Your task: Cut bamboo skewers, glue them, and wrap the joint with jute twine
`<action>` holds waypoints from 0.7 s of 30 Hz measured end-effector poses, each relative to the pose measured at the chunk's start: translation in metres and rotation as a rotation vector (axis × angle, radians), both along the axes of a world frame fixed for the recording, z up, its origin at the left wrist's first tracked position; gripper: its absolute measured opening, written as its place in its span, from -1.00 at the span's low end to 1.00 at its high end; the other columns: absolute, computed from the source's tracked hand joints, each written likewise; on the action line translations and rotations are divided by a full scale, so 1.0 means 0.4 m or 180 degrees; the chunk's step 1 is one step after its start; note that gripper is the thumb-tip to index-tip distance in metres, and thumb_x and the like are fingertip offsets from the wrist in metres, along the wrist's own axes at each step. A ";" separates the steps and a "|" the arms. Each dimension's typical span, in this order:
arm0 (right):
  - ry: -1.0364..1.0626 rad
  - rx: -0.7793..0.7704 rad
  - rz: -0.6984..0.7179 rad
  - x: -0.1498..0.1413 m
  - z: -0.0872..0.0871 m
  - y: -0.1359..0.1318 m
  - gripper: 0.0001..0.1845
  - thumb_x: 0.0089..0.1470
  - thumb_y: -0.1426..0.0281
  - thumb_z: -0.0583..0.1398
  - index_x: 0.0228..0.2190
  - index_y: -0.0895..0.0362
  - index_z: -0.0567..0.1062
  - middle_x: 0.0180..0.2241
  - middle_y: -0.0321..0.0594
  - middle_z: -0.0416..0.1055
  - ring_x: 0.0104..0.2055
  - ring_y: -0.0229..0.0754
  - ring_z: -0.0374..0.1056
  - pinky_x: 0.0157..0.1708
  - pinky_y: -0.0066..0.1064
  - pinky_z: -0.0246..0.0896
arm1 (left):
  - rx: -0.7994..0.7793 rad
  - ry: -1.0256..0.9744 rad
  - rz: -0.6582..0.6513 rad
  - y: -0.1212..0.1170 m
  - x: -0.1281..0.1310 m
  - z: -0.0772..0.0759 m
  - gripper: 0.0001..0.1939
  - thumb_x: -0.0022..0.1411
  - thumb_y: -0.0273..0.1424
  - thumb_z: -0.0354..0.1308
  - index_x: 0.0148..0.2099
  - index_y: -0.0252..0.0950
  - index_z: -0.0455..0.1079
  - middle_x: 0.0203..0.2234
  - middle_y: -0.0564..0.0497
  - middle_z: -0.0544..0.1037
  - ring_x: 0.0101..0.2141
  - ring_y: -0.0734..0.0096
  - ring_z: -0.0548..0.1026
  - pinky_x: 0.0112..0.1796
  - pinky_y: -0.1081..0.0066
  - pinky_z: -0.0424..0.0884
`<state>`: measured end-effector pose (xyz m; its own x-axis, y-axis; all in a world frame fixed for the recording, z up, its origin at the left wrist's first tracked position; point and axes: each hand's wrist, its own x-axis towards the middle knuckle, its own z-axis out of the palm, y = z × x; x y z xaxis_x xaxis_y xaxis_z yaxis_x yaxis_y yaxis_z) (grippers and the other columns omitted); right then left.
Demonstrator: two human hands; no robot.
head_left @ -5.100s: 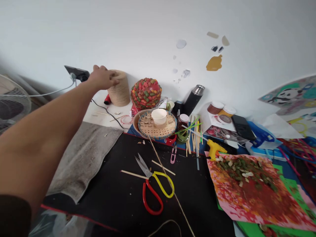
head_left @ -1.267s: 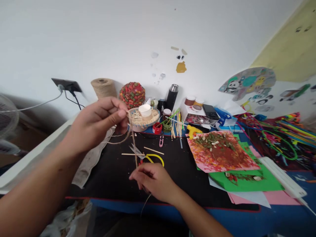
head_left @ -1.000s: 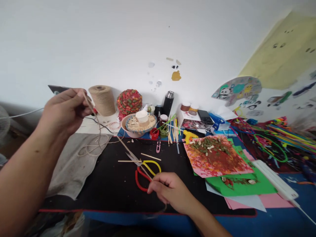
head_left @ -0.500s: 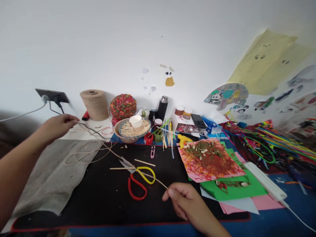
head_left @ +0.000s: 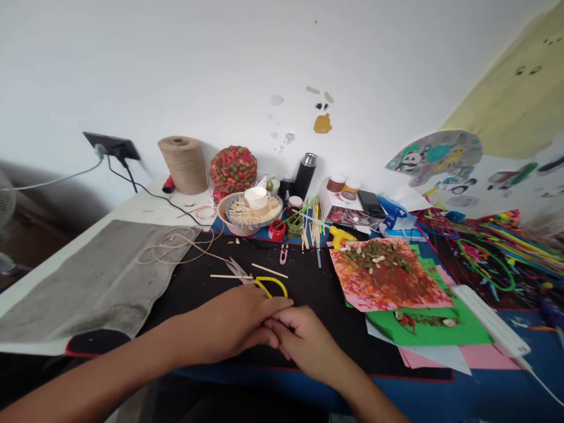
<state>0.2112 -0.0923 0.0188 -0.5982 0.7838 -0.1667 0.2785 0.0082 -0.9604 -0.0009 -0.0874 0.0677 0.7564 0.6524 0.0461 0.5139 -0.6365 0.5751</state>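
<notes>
My left hand and my right hand meet at the front of the black mat, their fingertips close together. My right hand's fingers are curled closed on the end of the twine, which they cover. My left hand is closed too, thumb on top, and I cannot make out what it holds. Loose loops of the beige twine lie to the left, one strand running toward the scissors. The scissors, with a yellow handle loop showing, lie open just beyond my left hand. Two thin sticks rest beside the blades.
Behind stand a twine spool, a red-green covered ball, a paper cup on a woven disc and a black flask. A yellow glue gun and painted sheets lie right. A grey cloth spreads left.
My left hand has come from the far left, by the spool, to my right hand, now hiding the red scissor handle. My view has shifted a little left.
</notes>
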 end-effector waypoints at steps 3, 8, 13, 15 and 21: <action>-0.0044 0.0036 -0.0063 0.004 -0.022 0.000 -0.54 0.37 0.15 0.14 -0.48 0.14 0.53 -0.66 -0.41 0.25 -0.60 -0.33 0.12 -0.53 -0.46 0.01 | -0.0214 0.0070 0.0166 0.004 -0.005 -0.016 -0.64 0.52 -0.36 0.05 0.27 -0.19 0.41 -0.27 -0.05 0.69 -0.32 0.25 0.62 -0.28 0.40 0.42; 0.0041 -0.0183 -0.0191 0.017 -0.060 -0.003 -0.51 0.35 0.03 0.18 -0.28 0.19 0.67 -0.67 -0.43 0.24 -0.62 -0.33 0.10 -0.55 -0.46 -0.03 | -0.0449 -0.0082 0.0128 0.021 -0.048 -0.039 -0.70 0.47 -0.50 0.02 0.02 -0.17 0.57 -0.29 0.00 0.71 -0.31 0.33 0.64 -0.28 0.45 0.35; 0.0126 -0.0113 -0.0376 0.009 -0.060 0.007 -0.41 0.33 -0.07 0.17 -0.33 0.20 0.65 -0.67 -0.42 0.23 -0.61 -0.32 0.12 -0.54 -0.46 -0.03 | -0.0568 -0.0178 0.0353 0.025 -0.069 -0.038 -0.69 0.49 -0.49 0.01 0.05 -0.16 0.57 -0.19 -0.01 0.71 -0.23 0.32 0.64 -0.20 0.45 0.39; 0.0252 -0.0140 -0.0453 0.004 -0.058 0.012 -0.39 0.32 -0.11 0.17 -0.32 0.19 0.64 -0.68 -0.44 0.21 -0.62 -0.33 0.09 -0.55 -0.46 -0.03 | -0.0627 -0.0243 0.0387 0.023 -0.063 -0.035 -0.71 0.50 -0.45 0.03 0.05 -0.15 0.57 -0.20 -0.01 0.71 -0.23 0.32 0.64 -0.20 0.45 0.39; 0.0122 -0.0015 -0.0319 -0.007 -0.064 0.015 -0.48 0.34 0.00 0.19 -0.35 0.18 0.65 -0.67 -0.42 0.25 -0.61 -0.33 0.12 -0.53 -0.46 0.00 | -0.0838 -0.0281 0.0457 0.022 -0.051 -0.054 -0.73 0.51 -0.36 0.02 -0.02 -0.18 0.58 -0.24 -0.01 0.69 -0.28 0.33 0.61 -0.23 0.45 0.39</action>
<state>0.2085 -0.0862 -0.0069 -0.5228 0.8393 -0.1492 0.2408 -0.0225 -0.9703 -0.0215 -0.0787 0.0460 0.6562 0.7506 -0.0771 0.5285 -0.3842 0.7570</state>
